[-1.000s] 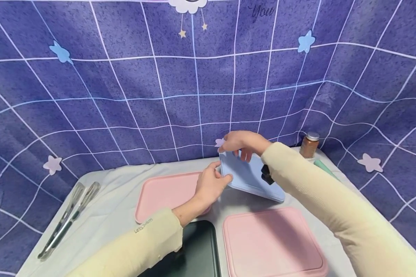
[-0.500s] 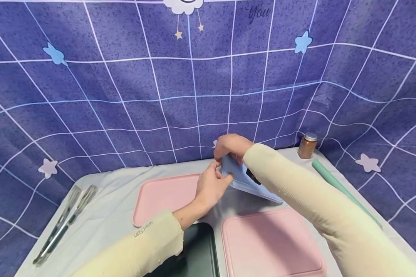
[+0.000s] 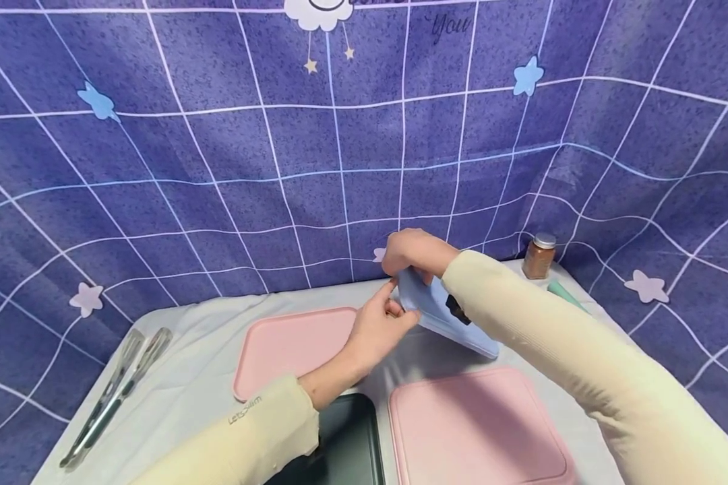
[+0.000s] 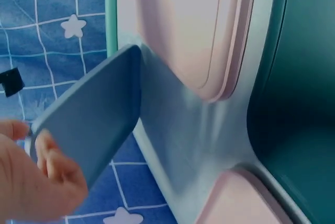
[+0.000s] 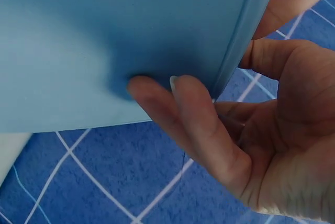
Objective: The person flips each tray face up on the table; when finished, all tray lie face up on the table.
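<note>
A blue rectangular tray (image 3: 429,296) is tilted at the back right of the table, its left end raised and its right end low. Near the front left corner my left hand (image 3: 379,327) pinches its edge between thumb and fingers. My right hand (image 3: 417,252) holds the back left corner from above. In the right wrist view, two fingers of the right hand (image 5: 298,140) press the tray's broad face (image 5: 63,51), with the thumb at the edge. The left wrist view shows the tray's other face (image 4: 99,109) sloping away from the left hand (image 4: 36,182).
One pink tray (image 3: 297,347) lies left of the hands, another pink tray (image 3: 479,431) in front. Between them at the front is a dark green tray (image 3: 347,438). Tongs (image 3: 115,401) lie far left. A brown-filled jar (image 3: 538,257) and a green stick (image 3: 565,294) are at right.
My right hand has moved onto the blue tray's corner, its fingers now bent over it. Over the last half second both hands and the tray's raised end have shifted slightly right.
</note>
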Demonstrator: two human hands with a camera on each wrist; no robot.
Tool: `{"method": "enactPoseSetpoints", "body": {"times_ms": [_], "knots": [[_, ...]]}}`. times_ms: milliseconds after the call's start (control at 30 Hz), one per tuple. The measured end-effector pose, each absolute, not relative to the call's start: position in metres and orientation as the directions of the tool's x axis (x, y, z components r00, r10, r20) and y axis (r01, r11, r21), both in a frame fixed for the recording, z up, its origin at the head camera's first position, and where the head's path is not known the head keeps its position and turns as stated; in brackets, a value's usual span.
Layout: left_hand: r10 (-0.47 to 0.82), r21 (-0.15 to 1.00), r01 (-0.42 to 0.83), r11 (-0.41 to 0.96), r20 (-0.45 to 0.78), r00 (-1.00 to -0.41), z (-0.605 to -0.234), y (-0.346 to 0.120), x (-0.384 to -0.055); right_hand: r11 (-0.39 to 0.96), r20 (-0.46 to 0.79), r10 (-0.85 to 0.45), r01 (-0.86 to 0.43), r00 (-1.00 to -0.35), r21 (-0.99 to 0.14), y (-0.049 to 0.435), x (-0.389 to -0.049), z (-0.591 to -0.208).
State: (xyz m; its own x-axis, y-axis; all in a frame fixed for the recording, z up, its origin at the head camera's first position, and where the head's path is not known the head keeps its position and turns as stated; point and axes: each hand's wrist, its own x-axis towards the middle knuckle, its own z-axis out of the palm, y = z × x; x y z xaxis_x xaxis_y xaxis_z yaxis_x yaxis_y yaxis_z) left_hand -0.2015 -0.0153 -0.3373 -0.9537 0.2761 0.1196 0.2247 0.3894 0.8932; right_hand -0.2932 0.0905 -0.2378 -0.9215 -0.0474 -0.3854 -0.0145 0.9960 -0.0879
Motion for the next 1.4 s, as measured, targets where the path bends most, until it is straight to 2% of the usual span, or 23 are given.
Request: {"method": "enactPoseSetpoints", "body": {"times_ms": [67,167,300,367,567,767,933,1067,1267,1400], "knots": [[0.368,0.923,0.207,0.326,0.078,-0.927,-0.338,-0.02,-0.202,0.995,-0.361,-0.058,-0.025,-0.931,-0.096,0.099,-0.294,-0.234],[0.454,0.935,0.187,0.303,0.031,-0.89,-0.341,-0.03,-0.207,0.988,-0.293,-0.085,-0.042,-0.952,-0.149,0.121,-0.293,-0.221],[0.456,0.906,0.183,0.382,-0.012,-0.89,-0.348,-0.043,-0.215,0.949,-0.212,-0.161,-0.091,-0.964,-0.303,0.162,-0.29,-0.198],[0.446,0.896,0.168,0.411,-0.037,-0.894,-0.354,-0.048,-0.218,0.915,-0.214,-0.192,-0.096,-0.958,-0.391,0.187,-0.289,-0.19],[0.432,0.875,0.132,0.466,-0.094,-0.897,-0.369,-0.06,-0.229,0.76,-0.29,-0.188,0.048,-0.938,-0.648,0.26,-0.284,-0.188],[0.418,0.88,0.088,0.466,-0.131,-0.899,-0.375,-0.066,-0.239,0.564,-0.374,-0.237,0.186,-0.897,-0.805,0.309,-0.28,-0.208],[0.426,0.909,0.056,0.413,-0.138,-0.894,-0.379,-0.064,-0.246,0.4,-0.397,-0.314,0.259,-0.863,-0.879,0.326,-0.277,-0.231],[0.433,0.937,0.032,0.348,-0.131,-0.892,-0.38,-0.062,-0.248,0.318,-0.398,-0.361,0.29,-0.844,-0.903,0.331,-0.275,-0.248],[0.438,0.968,0.007,0.25,-0.107,-0.893,-0.379,-0.063,-0.247,0.217,-0.381,-0.387,0.319,-0.84,-0.923,0.331,-0.275,-0.268],[0.44,0.976,0.004,0.218,-0.095,-0.893,-0.381,-0.067,-0.248,0.183,-0.352,-0.354,0.305,-0.866,-0.935,0.328,-0.274,-0.281]]}}
